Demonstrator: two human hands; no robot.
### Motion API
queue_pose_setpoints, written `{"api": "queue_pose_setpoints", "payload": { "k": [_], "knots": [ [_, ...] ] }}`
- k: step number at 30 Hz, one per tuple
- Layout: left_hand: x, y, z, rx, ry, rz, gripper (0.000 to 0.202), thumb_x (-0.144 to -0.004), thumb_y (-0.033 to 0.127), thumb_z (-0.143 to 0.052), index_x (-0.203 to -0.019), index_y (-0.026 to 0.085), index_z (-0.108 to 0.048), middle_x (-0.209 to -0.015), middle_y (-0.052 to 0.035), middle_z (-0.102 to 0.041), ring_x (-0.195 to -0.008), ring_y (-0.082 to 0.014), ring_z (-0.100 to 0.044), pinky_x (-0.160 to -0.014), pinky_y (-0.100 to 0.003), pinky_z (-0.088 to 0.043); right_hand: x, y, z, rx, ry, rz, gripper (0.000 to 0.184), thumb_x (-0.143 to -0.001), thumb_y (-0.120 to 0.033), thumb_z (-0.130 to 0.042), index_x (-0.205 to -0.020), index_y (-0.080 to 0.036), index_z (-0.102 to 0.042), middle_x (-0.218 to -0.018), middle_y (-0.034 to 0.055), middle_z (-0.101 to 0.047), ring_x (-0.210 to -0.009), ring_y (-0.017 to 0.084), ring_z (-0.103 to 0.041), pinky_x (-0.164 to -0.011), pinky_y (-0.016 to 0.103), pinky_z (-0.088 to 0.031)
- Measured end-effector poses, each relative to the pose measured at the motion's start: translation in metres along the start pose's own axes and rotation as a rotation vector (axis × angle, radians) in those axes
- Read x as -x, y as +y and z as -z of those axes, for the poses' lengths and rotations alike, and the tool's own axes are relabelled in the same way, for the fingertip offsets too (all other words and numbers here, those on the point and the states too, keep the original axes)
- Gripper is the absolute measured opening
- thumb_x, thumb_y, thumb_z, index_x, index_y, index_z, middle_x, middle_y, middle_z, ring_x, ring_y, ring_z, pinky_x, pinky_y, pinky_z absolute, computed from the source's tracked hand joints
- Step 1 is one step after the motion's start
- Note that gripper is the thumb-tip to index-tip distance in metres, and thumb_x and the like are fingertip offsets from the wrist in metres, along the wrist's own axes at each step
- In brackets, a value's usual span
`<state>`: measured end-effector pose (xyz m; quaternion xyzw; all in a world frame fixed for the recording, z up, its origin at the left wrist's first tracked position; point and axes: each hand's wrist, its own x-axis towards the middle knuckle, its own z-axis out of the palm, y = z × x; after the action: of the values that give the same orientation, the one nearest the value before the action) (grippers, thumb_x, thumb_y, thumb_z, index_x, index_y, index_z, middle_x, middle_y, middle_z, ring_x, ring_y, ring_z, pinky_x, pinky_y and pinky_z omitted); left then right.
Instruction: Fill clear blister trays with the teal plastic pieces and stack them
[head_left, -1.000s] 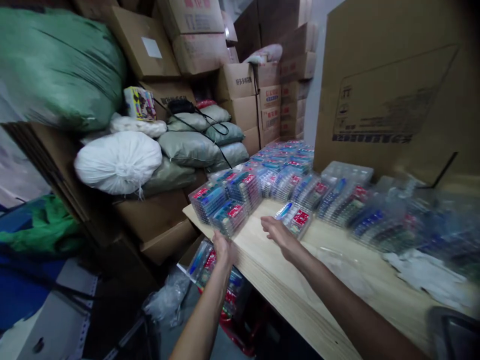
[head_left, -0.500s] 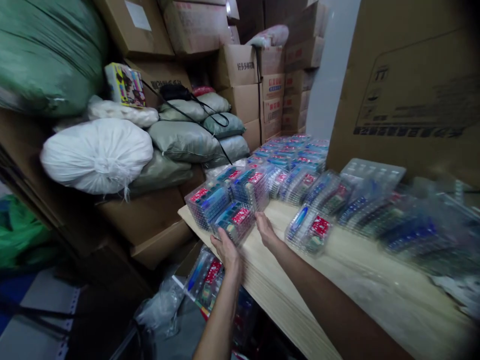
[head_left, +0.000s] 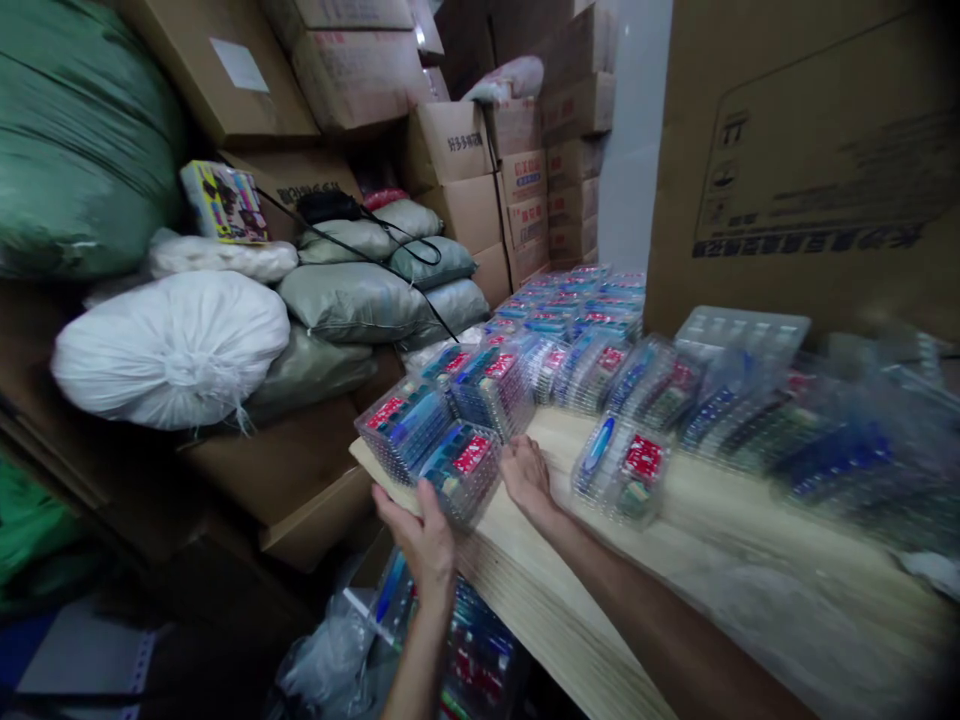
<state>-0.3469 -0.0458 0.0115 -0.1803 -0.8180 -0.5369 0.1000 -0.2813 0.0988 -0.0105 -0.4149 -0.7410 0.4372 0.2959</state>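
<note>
A clear plastic blister pack (head_left: 461, 472) with blue and red card inserts sits at the table's near corner, between my hands. My left hand (head_left: 418, 530) cups its lower left edge, and my right hand (head_left: 526, 476) presses against its right side. Similar packs (head_left: 405, 428) stand directly behind it. Another pack (head_left: 621, 470) lies just right of my right hand, apart from it. All of this rests on a pale wooden table (head_left: 577, 600). More packs (head_left: 480, 655) show below the table's edge, beyond my left forearm.
Rows of packs (head_left: 577, 340) fill the table's far end, with blurred packs at the right. A large cardboard box (head_left: 802, 170) stands behind them. Stacked cartons (head_left: 457, 170), a white sack (head_left: 169, 350) and grey-green sacks (head_left: 349, 300) crowd the left. A plastic bag (head_left: 322, 655) sits below.
Both hands have closed in on the corner pack from either side. My right hand left the pack at right, and my left hand rose from the table edge. The view shifted slightly.
</note>
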Motion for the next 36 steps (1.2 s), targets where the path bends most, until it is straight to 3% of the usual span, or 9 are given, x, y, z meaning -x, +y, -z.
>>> {"api": "queue_pose_setpoints", "payload": {
  "k": [1, 3, 5, 8, 10, 15, 20, 26, 36],
  "knots": [
    [-0.014, 0.014, 0.013, -0.117, 0.137, -0.168, 0.077, -0.092, 0.054, -0.038, -0.153, 0.018, -0.009, -0.159, -0.0162, -0.025, -0.148, -0.0296, -0.022, -0.119, -0.048, -0.025, 0.007, -0.008, 0.003, 0.051, 0.023, 0.070, 0.041, -0.093, -0.031, -0.034, -0.122, -0.012, -0.057, -0.124, 0.0200, -0.060, -0.120, 0.031, -0.052, -0.099, 0.043, -0.039],
    [-0.056, 0.042, 0.033, -0.362, 0.161, -0.469, 0.062, -0.094, 0.045, -0.034, -0.149, 0.017, -0.027, -0.156, -0.0117, -0.033, -0.148, -0.0280, -0.022, -0.121, -0.046, -0.019, 0.018, -0.024, 0.006, 0.192, 0.027, 0.351, 0.041, -0.094, -0.029, -0.036, -0.128, -0.015, -0.053, -0.133, 0.0172, -0.055, -0.125, 0.029, -0.047, -0.105, 0.042, -0.033],
    [-0.108, 0.065, 0.038, -0.581, -0.092, -0.591, 0.054, -0.093, 0.043, -0.033, -0.137, 0.015, -0.048, -0.145, -0.0131, -0.049, -0.140, -0.0306, -0.036, -0.119, -0.047, -0.023, 0.024, -0.036, 0.003, 0.308, -0.063, 0.612, 0.044, -0.096, -0.031, -0.036, -0.134, -0.013, -0.051, -0.143, 0.0166, -0.048, -0.133, 0.029, -0.039, -0.112, 0.044, -0.025],
    [-0.172, 0.074, 0.027, -0.792, -0.585, -0.527, 0.055, -0.090, 0.054, -0.036, -0.120, 0.016, -0.062, -0.125, -0.0134, -0.066, -0.123, -0.0328, -0.055, -0.106, -0.043, -0.041, 0.024, -0.038, -0.008, 0.383, -0.223, 0.706, 0.056, -0.097, -0.038, -0.038, -0.141, -0.006, -0.045, -0.152, 0.0189, -0.039, -0.143, 0.032, -0.027, -0.117, 0.047, -0.014],
    [-0.194, 0.067, 0.018, -0.851, -0.661, -0.457, 0.063, -0.088, 0.060, -0.035, -0.122, 0.014, -0.062, -0.125, -0.0145, -0.066, -0.119, -0.0329, -0.058, -0.100, -0.040, -0.045, 0.022, -0.031, -0.015, 0.388, -0.256, 0.683, 0.060, -0.096, -0.041, -0.038, -0.145, -0.005, -0.042, -0.154, 0.0185, -0.037, -0.145, 0.032, -0.025, -0.119, 0.047, -0.012],
    [-0.202, 0.043, 0.013, -0.871, -0.642, -0.516, 0.076, -0.087, 0.066, -0.028, -0.134, 0.011, -0.053, -0.141, -0.0167, -0.055, -0.129, -0.0310, -0.052, -0.107, -0.039, -0.039, 0.022, -0.019, -0.022, 0.335, -0.189, 0.690, 0.061, -0.095, -0.040, -0.040, -0.146, -0.005, -0.042, -0.154, 0.0172, -0.037, -0.146, 0.031, -0.023, -0.121, 0.046, -0.010],
    [-0.200, 0.036, 0.015, -0.899, -0.613, -0.516, 0.087, -0.087, 0.068, -0.023, -0.145, 0.005, -0.041, -0.153, -0.0197, -0.038, -0.143, -0.0323, -0.034, -0.115, -0.042, -0.030, 0.020, -0.026, -0.021, 0.315, -0.248, 0.661, 0.062, -0.092, -0.037, -0.043, -0.142, -0.001, -0.045, -0.152, 0.0207, -0.039, -0.145, 0.033, -0.025, -0.121, 0.047, -0.009],
    [-0.197, 0.038, 0.016, -0.851, -0.623, -0.549, 0.077, -0.090, 0.062, -0.025, -0.146, 0.012, -0.041, -0.152, -0.0145, -0.042, -0.144, -0.0289, -0.033, -0.117, -0.044, -0.029, 0.015, -0.027, -0.023, 0.274, -0.246, 0.670, 0.061, -0.090, -0.037, -0.045, -0.142, -0.005, -0.047, -0.155, 0.0161, -0.035, -0.145, 0.033, -0.026, -0.120, 0.045, -0.011],
    [-0.203, 0.027, 0.017, -0.839, -0.596, -0.590, 0.064, -0.092, 0.052, -0.027, -0.142, 0.017, -0.047, -0.150, -0.0099, -0.046, -0.144, -0.0246, -0.034, -0.118, -0.042, -0.028, 0.009, -0.033, -0.019, 0.324, -0.220, 0.708, 0.054, -0.093, -0.049, -0.041, -0.137, -0.019, -0.055, -0.146, 0.0134, -0.049, -0.135, 0.033, -0.038, -0.112, 0.049, -0.023]
  ]
}}
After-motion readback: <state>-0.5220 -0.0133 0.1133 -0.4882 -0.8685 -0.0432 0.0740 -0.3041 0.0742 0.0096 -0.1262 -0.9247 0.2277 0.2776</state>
